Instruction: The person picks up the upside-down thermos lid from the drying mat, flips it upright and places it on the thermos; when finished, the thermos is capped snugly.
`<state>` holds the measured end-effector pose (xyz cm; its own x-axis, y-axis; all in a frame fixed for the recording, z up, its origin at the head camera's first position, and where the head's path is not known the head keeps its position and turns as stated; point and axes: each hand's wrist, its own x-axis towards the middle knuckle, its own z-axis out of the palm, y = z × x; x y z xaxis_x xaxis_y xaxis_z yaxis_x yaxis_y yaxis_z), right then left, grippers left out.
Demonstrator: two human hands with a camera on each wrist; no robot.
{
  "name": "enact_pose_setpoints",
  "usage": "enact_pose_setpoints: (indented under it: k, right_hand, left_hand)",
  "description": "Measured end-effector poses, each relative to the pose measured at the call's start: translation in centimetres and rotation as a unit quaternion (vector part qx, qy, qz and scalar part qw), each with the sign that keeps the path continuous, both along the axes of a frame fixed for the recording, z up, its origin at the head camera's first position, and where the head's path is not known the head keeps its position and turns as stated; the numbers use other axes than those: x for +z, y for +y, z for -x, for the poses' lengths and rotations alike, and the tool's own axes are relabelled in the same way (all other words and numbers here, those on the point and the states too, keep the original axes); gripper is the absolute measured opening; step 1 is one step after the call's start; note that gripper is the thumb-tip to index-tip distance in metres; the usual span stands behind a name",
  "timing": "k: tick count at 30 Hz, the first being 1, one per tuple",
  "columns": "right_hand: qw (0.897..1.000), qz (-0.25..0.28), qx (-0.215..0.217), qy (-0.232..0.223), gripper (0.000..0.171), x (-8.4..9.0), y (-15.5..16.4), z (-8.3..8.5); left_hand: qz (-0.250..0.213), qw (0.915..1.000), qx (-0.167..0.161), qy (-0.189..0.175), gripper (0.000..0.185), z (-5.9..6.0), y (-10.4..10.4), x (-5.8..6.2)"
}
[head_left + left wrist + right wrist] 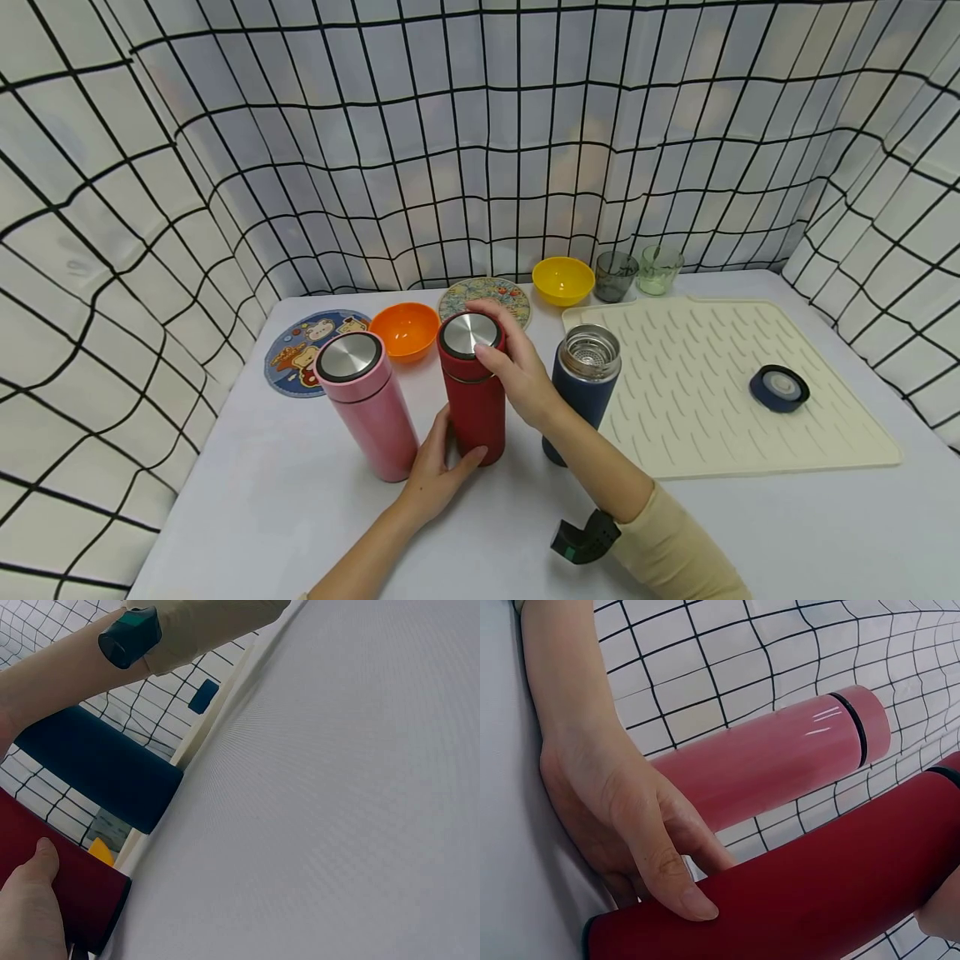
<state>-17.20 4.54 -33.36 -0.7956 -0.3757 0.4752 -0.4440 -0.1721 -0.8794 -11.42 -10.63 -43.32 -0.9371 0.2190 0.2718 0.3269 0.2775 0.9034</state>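
Observation:
A red thermos (477, 408) stands upright on the table, its steel-topped lid (470, 331) in place. My left hand (435, 479) holds it low on the body, thumb on the near side; the right wrist view shows this left hand (641, 825) against the red wall. Around the lid curl the fingers of my right hand (521, 367), with the thumb near the top's edge. To the left stands a pink thermos (375, 421) with its lid on. On the right, a navy thermos (585, 383) stands without a lid, its steel mouth showing, partly behind my right forearm.
A navy lid (779, 388) lies on the cream drying mat (697, 392) at right. Toward the back are an orange bowl (406, 332), a yellow bowl (562, 281), a grey glass (615, 277), a green glass (659, 269) and two round mats. Black netting (480, 150) surrounds the table.

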Motion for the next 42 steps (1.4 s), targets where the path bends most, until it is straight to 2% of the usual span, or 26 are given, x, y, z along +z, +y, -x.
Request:
enact_pose_setpoints:
  k: [6, 12, 17, 26, 31, 36, 42]
  right_hand:
    - [1.000, 0.007, 0.003, 0.002, 0.053, -0.13, 0.13, -0.03]
    - [1.000, 0.015, -0.005, -0.013, 0.070, -0.16, -0.06, -0.15]
    - [1.000, 0.000, -0.004, -0.010, 0.056, -0.06, 0.09, -0.23]
    - [0.999, 0.028, 0.016, -0.028, 0.053, -0.35, 0.24, 0.05]
    - [0.999, 0.031, -0.003, -0.033, 0.070, -0.44, -0.11, -0.03]
    - [1.000, 0.009, -0.001, -0.016, 0.060, -0.26, 0.00, -0.10]
    - [1.000, 0.019, 0.006, -0.010, 0.056, -0.33, 0.11, -0.01]
  left_hand:
    - [-0.001, 1.0000, -0.002, -0.003, 0.068, -0.02, 0.00, 0.05]
    - [-0.003, 1.0000, -0.003, -0.001, 0.067, -0.03, 0.01, 0.09]
    - [0.000, 1.0000, -0.002, 0.001, 0.067, 0.01, 0.05, 0.04]
    - [-0.001, 1.0000, -0.001, 0.000, 0.067, 0.01, 0.05, 0.00]
    - [0.000, 1.0000, 0.000, 0.007, 0.066, 0.01, 0.06, 0.04]
    - [-0.001, 1.0000, -0.002, 0.007, 0.066, 0.02, 0.07, 0.02]
    - [-0.002, 1.0000, -0.002, -0.002, 0.066, -0.01, 0.06, 0.10]
